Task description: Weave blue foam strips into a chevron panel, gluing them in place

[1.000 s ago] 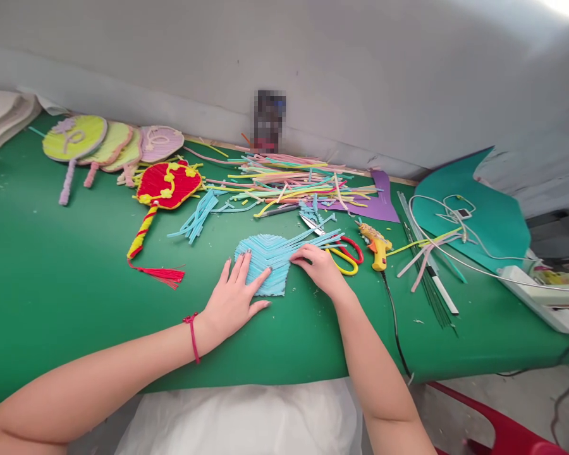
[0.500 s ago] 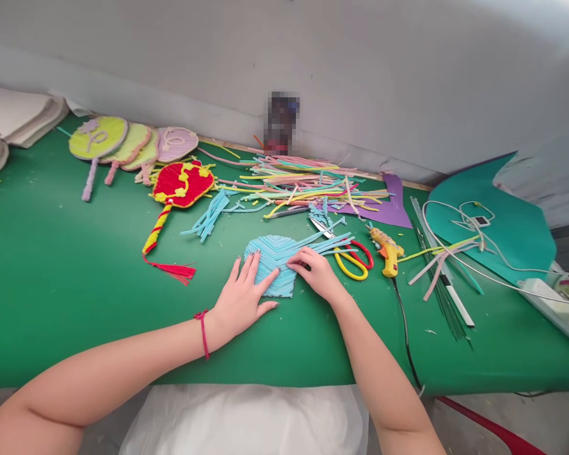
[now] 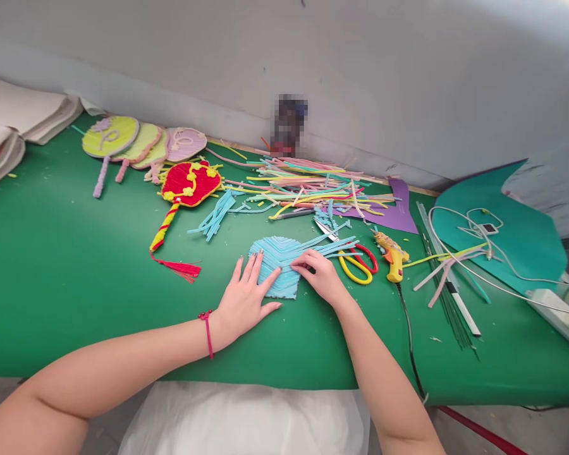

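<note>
A light blue fan-shaped piece made of pipe cleaner strips lies on the green table. Loose blue strip ends stick out from it to the right. My left hand lies flat on its left side with the fingers spread. My right hand presses with curled fingertips on its right part, where the strips come together. A red cord bracelet sits on my left wrist.
Red and yellow scissors and a yellow glue gun lie just right of my right hand. A heap of coloured pipe cleaners is behind. Finished fans lie at the back left. A teal sheet, cables and green wires are at right.
The camera has shifted, so everything sits a little further right in the picture. Both hands stay on the blue piece; my right hand has crept slightly left along the strips.
</note>
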Demonstrator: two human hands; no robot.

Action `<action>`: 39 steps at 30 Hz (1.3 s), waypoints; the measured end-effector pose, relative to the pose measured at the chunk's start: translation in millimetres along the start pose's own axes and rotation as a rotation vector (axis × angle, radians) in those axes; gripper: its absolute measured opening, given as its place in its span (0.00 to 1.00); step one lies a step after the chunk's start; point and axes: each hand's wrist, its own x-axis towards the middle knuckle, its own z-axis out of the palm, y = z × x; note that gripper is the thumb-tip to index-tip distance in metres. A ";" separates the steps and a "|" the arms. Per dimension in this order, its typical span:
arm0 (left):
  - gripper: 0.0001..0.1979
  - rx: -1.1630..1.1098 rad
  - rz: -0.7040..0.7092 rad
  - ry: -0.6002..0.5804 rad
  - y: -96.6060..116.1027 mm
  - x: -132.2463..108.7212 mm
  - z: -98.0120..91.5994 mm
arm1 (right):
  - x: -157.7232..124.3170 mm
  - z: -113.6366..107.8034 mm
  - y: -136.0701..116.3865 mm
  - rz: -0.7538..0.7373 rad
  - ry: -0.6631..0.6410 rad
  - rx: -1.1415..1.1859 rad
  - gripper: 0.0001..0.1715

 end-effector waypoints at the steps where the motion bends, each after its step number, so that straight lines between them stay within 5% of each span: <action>1: 0.34 0.000 0.000 -0.002 0.0 0.0 0.0 | -0.1 -0.2 -0.2 0.002 -0.001 -0.004 0.08; 12: 0.34 0.011 0.013 0.005 -1.4 0.7 -0.7 | 0.2 -10.4 -6.3 -0.010 0.100 -0.009 0.09; 20: 0.32 0.041 0.043 0.041 -2.7 0.9 2.4 | -21.1 -85.6 54.6 0.408 0.921 -0.014 0.14; 24: 0.33 0.065 0.053 0.050 -3.8 1.4 3.7 | -43.3 -112.9 91.4 0.651 1.108 -0.092 0.17; 31: 0.33 0.065 0.058 0.052 -5.9 2.3 5.3 | -56.0 -113.6 113.2 1.184 0.857 -0.324 0.25; 34: 0.32 0.066 0.065 0.062 -6.0 2.0 6.1 | -51.5 -110.1 115.7 1.176 0.791 -0.313 0.19; 39: 0.32 0.038 0.075 0.088 -7.4 1.6 9.0 | -46.1 -109.9 112.1 1.114 0.884 -0.283 0.14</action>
